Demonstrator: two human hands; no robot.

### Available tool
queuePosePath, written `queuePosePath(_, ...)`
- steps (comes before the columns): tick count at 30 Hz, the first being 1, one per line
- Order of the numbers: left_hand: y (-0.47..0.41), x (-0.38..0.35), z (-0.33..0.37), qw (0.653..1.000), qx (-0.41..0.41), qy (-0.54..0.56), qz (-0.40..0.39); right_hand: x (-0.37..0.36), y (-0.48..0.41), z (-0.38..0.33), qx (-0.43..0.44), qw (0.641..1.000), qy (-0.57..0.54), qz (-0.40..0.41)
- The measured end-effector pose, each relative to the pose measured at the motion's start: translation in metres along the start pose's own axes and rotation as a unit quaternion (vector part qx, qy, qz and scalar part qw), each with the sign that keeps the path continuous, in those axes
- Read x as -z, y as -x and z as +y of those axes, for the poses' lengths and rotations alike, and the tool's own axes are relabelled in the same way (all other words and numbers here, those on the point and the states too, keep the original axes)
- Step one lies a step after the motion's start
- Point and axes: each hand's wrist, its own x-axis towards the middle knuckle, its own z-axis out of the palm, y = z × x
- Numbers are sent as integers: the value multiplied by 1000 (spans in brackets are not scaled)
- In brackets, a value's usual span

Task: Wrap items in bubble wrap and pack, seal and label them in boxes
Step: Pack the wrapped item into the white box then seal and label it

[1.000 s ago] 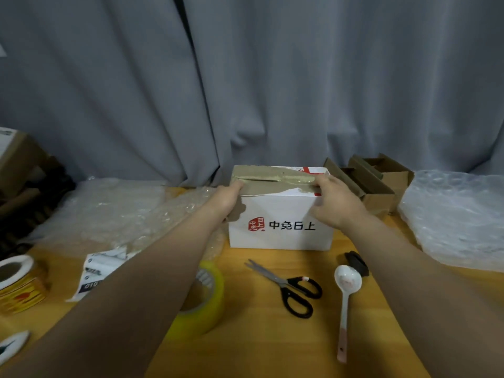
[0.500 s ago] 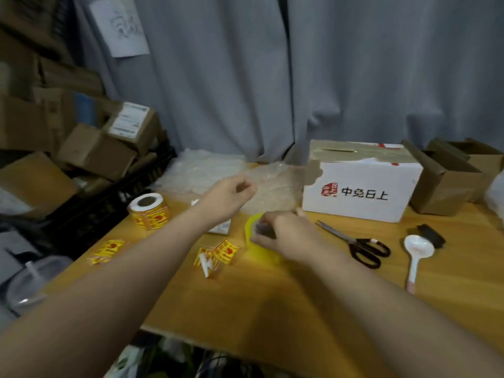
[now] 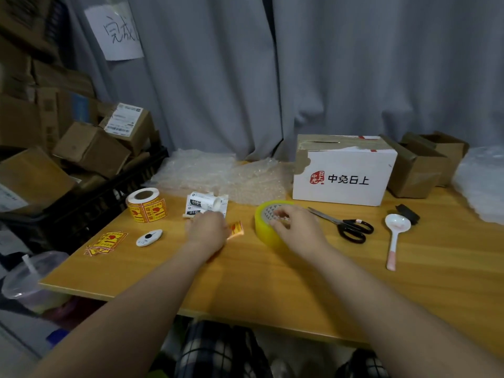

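The right hand (image 3: 297, 227) sat on top of the roll of clear tape (image 3: 264, 232), which lay flat on the wooden table (image 3: 272, 282). Its fingers curled over the roll's near rim and into the core, though blur hid the fingertips. Just to the right of that hold lay the black-handled scissors (image 3: 346, 225), and further right a white spoon (image 3: 395, 236). Beyond the hand stood the white box (image 3: 343, 178), its top sealed with brown tape, with two brown cartons (image 3: 417, 170) beside it.

The left hand (image 3: 208, 231) was lowered to the table just left of the tape, palm down and fingers bent under; I could not tell whether it had hold of anything. A yellow sticker (image 3: 237, 230) stuck out from under its right edge. Just beyond its knuckles lay white printed labels (image 3: 206, 204), and past those, sheets of bubble wrap (image 3: 218, 175). Left of it lay a small white cutter (image 3: 149, 237), farther back on that side a roll of yellow stickers (image 3: 146, 204), and near the table's left edge some loose yellow stickers (image 3: 106, 242)
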Motion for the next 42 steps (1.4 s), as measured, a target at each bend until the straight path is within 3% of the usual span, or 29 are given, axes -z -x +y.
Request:
queuePosePath(2,9,8,10,973,-18,219,69,1,6,-6,-10,993,-102,58)
queuePosePath(4,22,22,29,913,-44,396,86,7,10,-15,-51,968,-235,67)
queuePosePath(6,33,31,49,870,-65,483,76,18,12,-25,-86,925,-366,47)
queuePosePath(9,44,37,72,833,-86,546,41,36,16,-32,-100,881,-458,67)
queuePosePath(12,51,36,86,814,-96,573,22,50,18,-26,-92,867,-481,94)
queuePosePath(16,56,33,98,811,-106,575,-20,62,21,-12,-103,875,-462,102)
queuePosePath(21,53,37,111,817,-127,561,-29,84,24,5,-27,968,-221,120)
queuePosePath(26,35,42,124,828,-137,539,-73,103,16,21,1,987,-115,111)
queuePosePath(28,28,38,134,818,-144,548,-104,105,10,31,-10,983,-138,118)
queuePosePath(33,8,13,164,782,-129,597,-126,99,-3,57,-45,939,-325,101)
queuePosePath(42,-25,-19,196,748,-45,634,-194,96,-36,106,-27,961,-269,57)
